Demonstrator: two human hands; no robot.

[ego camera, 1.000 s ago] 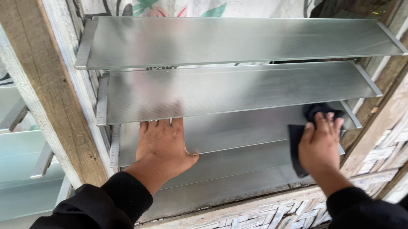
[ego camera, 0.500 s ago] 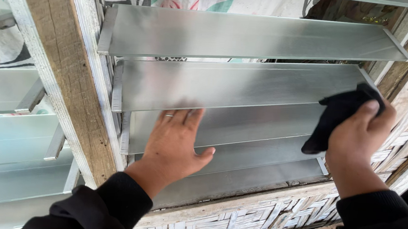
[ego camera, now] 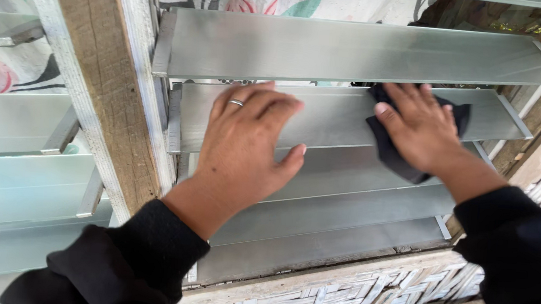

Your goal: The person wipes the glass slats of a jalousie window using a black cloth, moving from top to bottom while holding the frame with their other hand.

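The dark, soft cleaning cloth point(ego camera: 390, 148) lies pressed flat on the second frosted glass louvre slat point(ego camera: 336, 115) from the top, under the right hand point(ego camera: 419, 125), whose fingers are spread over it, not curled into a grasp. It looks light and limp, so it should bunch easily and is best held under a flat palm. The slat looks stiff, smooth and breakable, clipped only at its ends. The left hand point(ego camera: 246, 141), open-palmed with a ring, rests flat on the same slat nearer the weathered wooden post point(ego camera: 92, 70). Woven bamboo panelling point(ego camera: 349, 291) runs below.
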